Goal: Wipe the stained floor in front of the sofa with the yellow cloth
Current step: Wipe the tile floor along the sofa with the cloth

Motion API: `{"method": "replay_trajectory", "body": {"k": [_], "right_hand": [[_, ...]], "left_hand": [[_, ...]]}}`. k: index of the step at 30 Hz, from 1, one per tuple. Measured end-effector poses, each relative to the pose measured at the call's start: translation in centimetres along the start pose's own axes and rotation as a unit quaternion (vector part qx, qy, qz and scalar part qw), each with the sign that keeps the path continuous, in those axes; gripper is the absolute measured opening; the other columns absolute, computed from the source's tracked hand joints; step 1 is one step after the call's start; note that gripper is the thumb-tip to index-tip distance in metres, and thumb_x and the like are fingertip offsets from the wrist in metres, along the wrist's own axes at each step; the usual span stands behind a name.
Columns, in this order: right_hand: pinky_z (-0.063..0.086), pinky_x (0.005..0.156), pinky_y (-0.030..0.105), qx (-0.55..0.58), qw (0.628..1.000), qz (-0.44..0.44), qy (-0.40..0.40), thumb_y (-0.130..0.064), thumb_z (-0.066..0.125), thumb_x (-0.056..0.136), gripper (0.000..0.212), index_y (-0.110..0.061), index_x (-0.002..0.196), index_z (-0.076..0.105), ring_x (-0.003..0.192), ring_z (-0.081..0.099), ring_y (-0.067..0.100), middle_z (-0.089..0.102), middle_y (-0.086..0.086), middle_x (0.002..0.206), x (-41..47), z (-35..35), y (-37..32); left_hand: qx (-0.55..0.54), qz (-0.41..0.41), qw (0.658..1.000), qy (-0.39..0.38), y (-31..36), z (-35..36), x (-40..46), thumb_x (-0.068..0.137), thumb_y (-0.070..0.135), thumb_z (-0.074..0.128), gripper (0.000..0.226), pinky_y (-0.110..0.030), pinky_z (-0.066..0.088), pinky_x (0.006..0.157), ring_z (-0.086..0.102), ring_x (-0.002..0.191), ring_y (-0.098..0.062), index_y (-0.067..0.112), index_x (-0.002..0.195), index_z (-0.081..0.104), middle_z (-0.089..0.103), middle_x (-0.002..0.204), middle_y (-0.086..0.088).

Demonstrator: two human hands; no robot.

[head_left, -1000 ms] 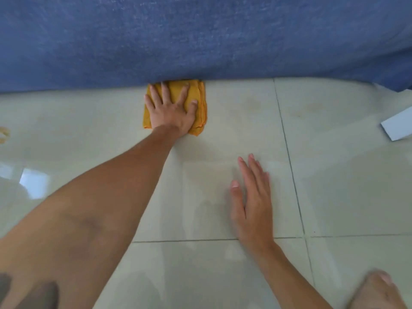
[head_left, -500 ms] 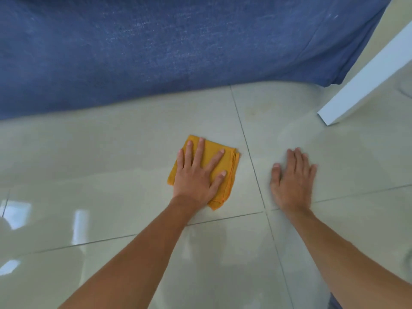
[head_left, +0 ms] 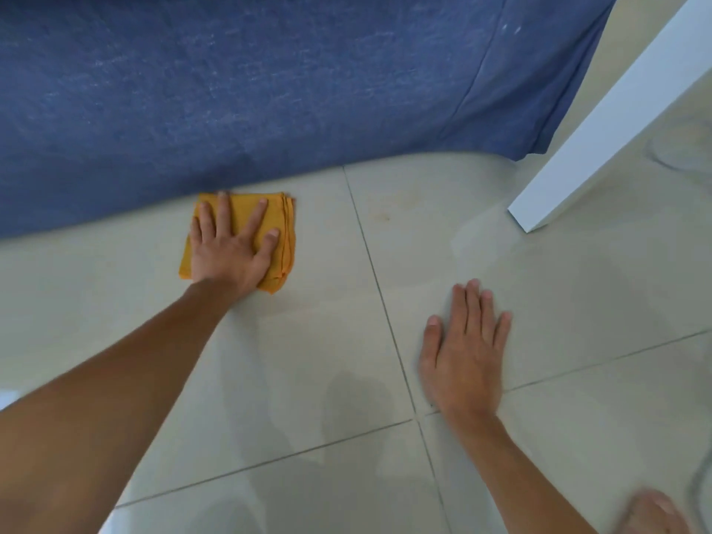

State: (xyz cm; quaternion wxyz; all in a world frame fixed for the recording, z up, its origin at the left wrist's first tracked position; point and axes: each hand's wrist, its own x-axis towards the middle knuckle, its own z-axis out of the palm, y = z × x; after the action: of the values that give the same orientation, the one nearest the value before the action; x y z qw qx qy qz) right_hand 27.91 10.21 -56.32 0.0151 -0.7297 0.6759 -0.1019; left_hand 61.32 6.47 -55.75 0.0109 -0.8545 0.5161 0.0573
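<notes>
Yellow cloth (head_left: pixel 283 240) moved back up against sofa (head_left: pixel 269 90) edge. Left hand (head_left: pixel 231 248) flat on it, fingers spread. Right hand (head_left: pixel 464 352) open, flat on floor (head_left: pixel 327 341). One cloth, one faint stain (head_left: pixel 383 217).

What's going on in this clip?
A person is on the tiled floor in front of a blue sofa. The left hand presses a folded yellow cloth flat at the sofa's bottom edge. The right hand rests flat, empty, on the tiles. A faint brownish stain lies right of the cloth, uncovered.
</notes>
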Motion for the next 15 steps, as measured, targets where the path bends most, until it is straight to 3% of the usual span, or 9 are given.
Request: {"method": "replay_trajectory", "body": {"k": [6, 10, 12, 15], "right_hand": [[0.013, 0.123, 0.051, 0.093, 0.996, -0.012, 0.009, -0.035, 0.034, 0.097, 0.058, -0.007, 0.147, 0.041, 0.150, 0.025, 0.025, 0.034, 0.009, 0.158, 0.4, 0.3, 0.6], [0.018, 0.122, 0.023, 0.343, 0.933, 0.085, 0.067, -0.022, 0.042, 0.096, 0.047, -0.009, 0.141, 0.050, 0.144, 0.035, 0.013, 0.042, 0.000, 0.152, 0.6, -1.2, 1.7], [0.021, 0.116, 0.013, 0.345, 0.926, 0.113, 0.105, -0.014, 0.046, 0.094, 0.044, -0.008, 0.137, 0.054, 0.141, 0.040, 0.017, 0.046, 0.005, 0.150, 1.0, -2.2, 2.9], [0.028, 0.119, 0.033, 0.251, 0.958, 0.090, 0.109, -0.015, 0.044, 0.094, 0.043, -0.006, 0.135, 0.056, 0.139, 0.040, 0.027, 0.048, 0.010, 0.149, 1.9, -2.5, 5.3]], "left_hand": [[0.010, 0.119, 0.993, -0.024, 14.8, -0.1, 4.9, 0.089, 0.068, 0.005, 0.066, -0.052, -0.004, 0.121, -0.003, 0.150, -0.040, 0.048, 0.151, -0.002, -0.001, 0.165, -0.011], [0.016, 0.206, 0.978, -0.040, 19.8, 0.5, 0.6, 0.088, 0.070, 0.003, 0.066, -0.053, -0.005, 0.121, -0.013, 0.150, -0.037, 0.050, 0.150, -0.006, -0.013, 0.165, -0.006], [0.003, 0.250, 0.967, -0.048, 20.3, 0.7, -3.7, 0.089, 0.069, 0.005, 0.065, -0.053, -0.004, 0.121, -0.013, 0.150, -0.036, 0.050, 0.150, -0.005, -0.013, 0.165, -0.006], [-0.001, 0.314, 0.948, -0.049, 18.1, 0.9, -10.7, 0.091, 0.069, 0.011, 0.063, -0.053, 0.001, 0.121, -0.013, 0.150, -0.036, 0.050, 0.151, 0.001, -0.010, 0.165, -0.007]]}}
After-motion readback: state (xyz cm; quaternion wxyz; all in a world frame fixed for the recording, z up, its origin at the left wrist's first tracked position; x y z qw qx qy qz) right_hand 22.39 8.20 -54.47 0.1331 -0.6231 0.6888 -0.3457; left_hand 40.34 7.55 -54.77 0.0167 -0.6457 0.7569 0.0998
